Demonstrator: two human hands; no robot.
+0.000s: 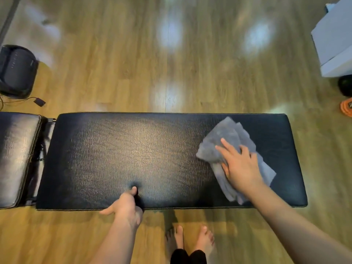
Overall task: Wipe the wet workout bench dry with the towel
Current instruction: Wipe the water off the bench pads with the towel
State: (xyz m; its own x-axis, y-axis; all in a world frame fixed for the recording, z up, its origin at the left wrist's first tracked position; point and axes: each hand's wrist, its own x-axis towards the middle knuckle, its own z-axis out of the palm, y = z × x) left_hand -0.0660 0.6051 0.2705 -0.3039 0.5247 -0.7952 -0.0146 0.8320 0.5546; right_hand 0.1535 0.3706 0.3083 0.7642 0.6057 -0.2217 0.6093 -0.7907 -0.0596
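The black padded workout bench (144, 153) lies across the view, its textured surface shiny. A crumpled grey towel (222, 136) rests on the bench's right part. My right hand (241, 164) presses flat on the towel, fingers spread over it and thumb tucked at its edge. My left hand (126, 204) grips the bench's near edge at the middle, thumb on top of the pad and fingers curled under the rim.
A second black pad (17, 155) adjoins the bench at left. A dark round device (17, 71) with a cable sits on the wooden floor at far left. A white box (335, 39) and an orange object (346, 107) lie at right. My bare feet (190, 241) stand below the bench.
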